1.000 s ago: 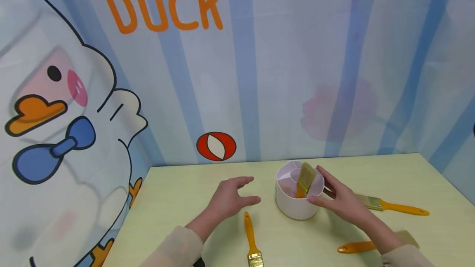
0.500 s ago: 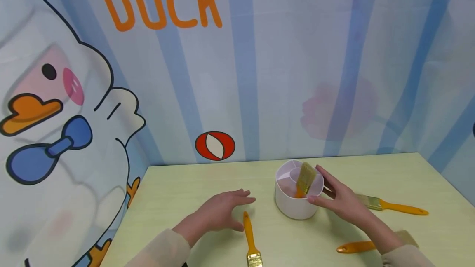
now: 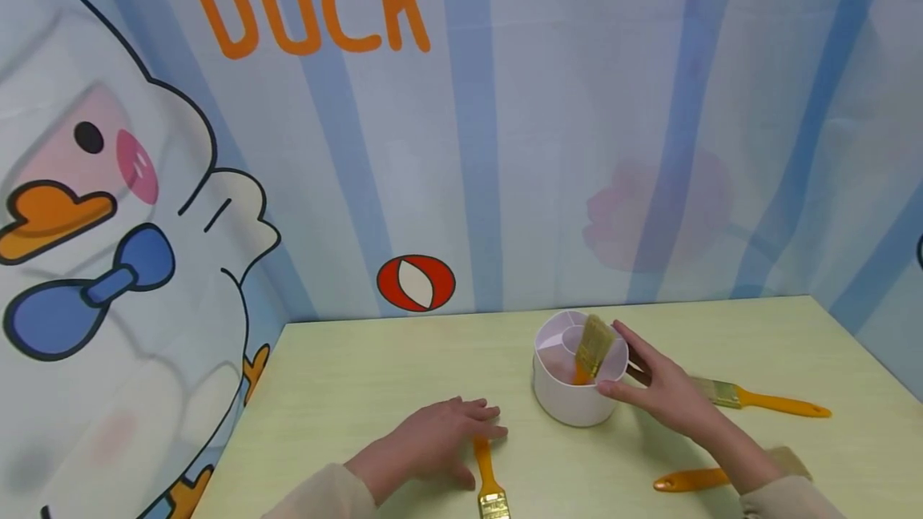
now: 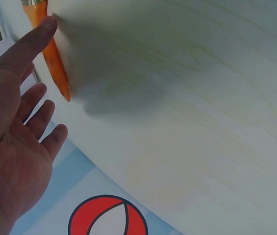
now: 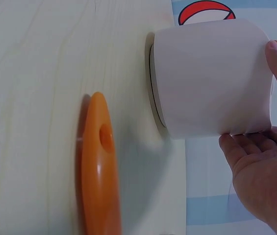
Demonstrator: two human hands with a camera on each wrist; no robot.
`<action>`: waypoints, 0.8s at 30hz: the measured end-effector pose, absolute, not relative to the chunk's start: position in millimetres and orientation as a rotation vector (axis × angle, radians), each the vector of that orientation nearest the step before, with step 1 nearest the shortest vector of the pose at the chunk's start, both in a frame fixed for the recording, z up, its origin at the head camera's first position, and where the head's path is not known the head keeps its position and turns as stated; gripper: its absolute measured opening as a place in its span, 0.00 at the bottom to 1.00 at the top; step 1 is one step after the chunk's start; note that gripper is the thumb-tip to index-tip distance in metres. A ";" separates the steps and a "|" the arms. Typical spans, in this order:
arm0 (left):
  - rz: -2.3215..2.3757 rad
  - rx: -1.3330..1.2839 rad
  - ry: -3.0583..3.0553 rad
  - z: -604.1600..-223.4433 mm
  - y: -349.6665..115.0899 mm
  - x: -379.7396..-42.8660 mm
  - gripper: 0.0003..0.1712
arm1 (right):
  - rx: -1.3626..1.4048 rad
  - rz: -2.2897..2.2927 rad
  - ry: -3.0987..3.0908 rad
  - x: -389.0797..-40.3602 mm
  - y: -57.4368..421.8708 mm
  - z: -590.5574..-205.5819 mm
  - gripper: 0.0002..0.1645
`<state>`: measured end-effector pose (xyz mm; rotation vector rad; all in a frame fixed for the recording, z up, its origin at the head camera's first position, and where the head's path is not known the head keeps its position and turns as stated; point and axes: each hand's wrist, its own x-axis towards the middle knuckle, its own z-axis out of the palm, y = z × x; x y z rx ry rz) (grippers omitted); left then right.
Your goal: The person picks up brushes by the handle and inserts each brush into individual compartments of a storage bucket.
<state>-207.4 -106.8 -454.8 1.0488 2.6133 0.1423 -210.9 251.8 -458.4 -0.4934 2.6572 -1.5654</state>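
A white round organizer (image 3: 566, 403) with divided compartments stands on the table, a paintbrush (image 3: 595, 345) in it with the bristles up. My right hand (image 3: 667, 392) holds the organizer at its right side, thumb at the near rim and fingers against the outer wall, also seen in the right wrist view. Another paintbrush (image 3: 487, 475) lies left of it, orange handle pointing away from me. Over that handle's end is my left hand (image 3: 441, 440), palm down with fingers spread loosely. In the left wrist view, its thumb overlaps the orange handle (image 4: 55, 68).
Two more orange-handled paintbrushes lie at the right: one brush (image 3: 782, 404) behind my right wrist, another brush (image 3: 692, 480) partly under my right forearm. A printed fabric backdrop (image 3: 541, 142) rises along the table's (image 3: 346, 375) far edge.
My left hand has come down and toward me, from beside the organizer to over the handle of the near paintbrush. The right hand and the organizer have stayed put.
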 end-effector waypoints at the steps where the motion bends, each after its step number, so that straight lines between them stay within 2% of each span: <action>1: 0.135 1.074 2.609 -455.1 -106.4 -206.8 0.40 | -0.491 -1.563 2.659 -211.0 251.8 -458.4 0.59; 13: 0.044 1.267 2.559 -455.8 -104.9 -203.3 0.34 | -0.467 -1.549 2.663 -212.0 252.2 -459.1 0.59; 24: 0.162 1.189 2.555 -462.2 -110.3 -198.8 0.26 | -0.448 -1.549 2.657 -211.1 251.3 -457.3 0.59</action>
